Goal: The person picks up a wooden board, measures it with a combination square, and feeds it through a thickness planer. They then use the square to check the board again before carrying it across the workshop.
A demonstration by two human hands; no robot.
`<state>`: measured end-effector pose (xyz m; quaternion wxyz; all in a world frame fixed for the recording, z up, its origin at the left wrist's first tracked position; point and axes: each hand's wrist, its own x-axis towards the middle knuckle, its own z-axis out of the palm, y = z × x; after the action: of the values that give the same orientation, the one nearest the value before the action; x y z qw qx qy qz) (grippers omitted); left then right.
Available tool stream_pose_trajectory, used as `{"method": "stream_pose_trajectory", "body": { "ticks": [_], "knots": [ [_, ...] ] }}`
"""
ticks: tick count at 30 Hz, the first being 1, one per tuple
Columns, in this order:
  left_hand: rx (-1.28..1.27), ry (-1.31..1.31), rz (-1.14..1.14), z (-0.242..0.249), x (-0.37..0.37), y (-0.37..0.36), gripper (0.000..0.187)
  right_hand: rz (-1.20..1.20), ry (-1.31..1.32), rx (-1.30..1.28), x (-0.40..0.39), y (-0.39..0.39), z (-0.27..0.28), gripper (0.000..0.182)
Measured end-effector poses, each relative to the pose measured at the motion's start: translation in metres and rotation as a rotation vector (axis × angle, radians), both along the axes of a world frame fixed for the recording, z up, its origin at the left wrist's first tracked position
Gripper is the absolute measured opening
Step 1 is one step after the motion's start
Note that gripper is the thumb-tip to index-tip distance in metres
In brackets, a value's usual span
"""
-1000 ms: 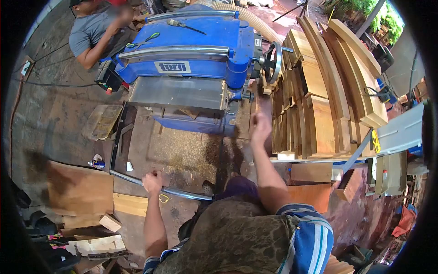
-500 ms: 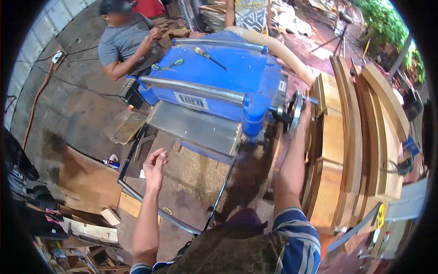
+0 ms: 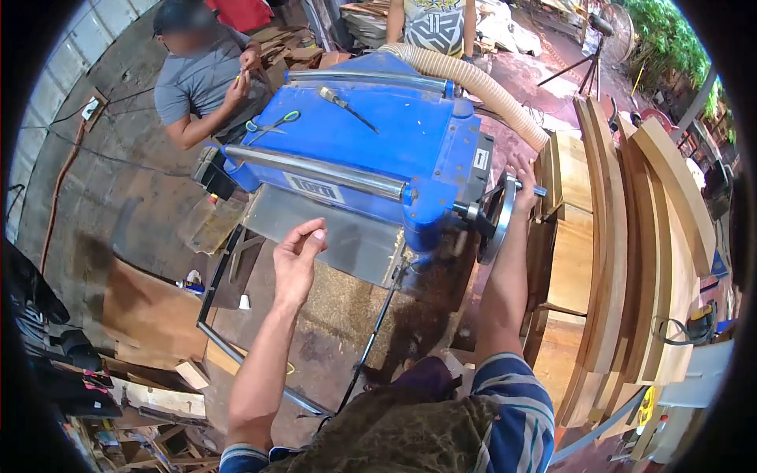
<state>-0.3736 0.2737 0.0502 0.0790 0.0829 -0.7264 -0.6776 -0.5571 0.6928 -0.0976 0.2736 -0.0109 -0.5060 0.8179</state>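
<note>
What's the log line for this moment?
right hand: on handwheel | left hand: empty, above metal table | blue planer

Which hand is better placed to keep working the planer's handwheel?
Right. The right hand rests on the handwheel at the blue planer's side; the left hand hangs loosely curled and empty above the infeed table.

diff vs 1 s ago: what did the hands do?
The left hand let go of the floor rail and rose, empty, over the planer table. The right hand reached up to the handwheel. Scissors stayed atop the planer.
</note>
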Motion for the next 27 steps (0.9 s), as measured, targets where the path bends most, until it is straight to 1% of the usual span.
{"method": "stream_pose_trajectory", "body": {
  "ticks": [4, 11, 13, 15, 16, 19, 22, 26, 27],
  "knots": [
    [0.007, 0.015, -0.006, 0.005, -0.010, 0.010, 0.029, -0.019, -0.007, 0.042, -0.001, 0.003, -0.001, 0.054],
    [0.118, 0.049, -0.010, 0.005, -0.015, 0.013, 0.029, -0.059, -0.008, 0.125, 0.003, 0.001, 0.003, 0.054],
    [0.156, 0.054, -0.002, 0.007, -0.017, 0.012, 0.030, -0.037, 0.002, 0.123, -0.001, 0.004, -0.002, 0.053],
    [0.231, 0.047, -0.010, 0.011, -0.022, 0.011, 0.038, -0.010, 0.020, 0.127, -0.003, 0.006, -0.006, 0.053],
    [0.233, 0.050, -0.004, 0.014, -0.026, 0.010, 0.038, -0.004, 0.023, 0.129, -0.004, 0.006, -0.007, 0.053],
    [0.371, 0.041, -0.009, 0.022, -0.042, 0.006, 0.053, 0.003, -0.002, 0.093, -0.003, 0.007, -0.007, 0.054],
    [0.430, 0.028, 0.017, 0.036, -0.052, 0.009, 0.057, -0.014, -0.014, 0.155, -0.001, 0.008, -0.005, 0.054],
    [0.504, 0.037, 0.000, 0.039, -0.070, 0.005, 0.057, -0.024, -0.010, 0.137, -0.006, 0.010, -0.014, 0.055],
    [0.532, 0.038, 0.005, 0.041, -0.074, 0.004, 0.055, -0.023, -0.008, 0.137, -0.005, 0.010, -0.013, 0.055]
  ]
}}
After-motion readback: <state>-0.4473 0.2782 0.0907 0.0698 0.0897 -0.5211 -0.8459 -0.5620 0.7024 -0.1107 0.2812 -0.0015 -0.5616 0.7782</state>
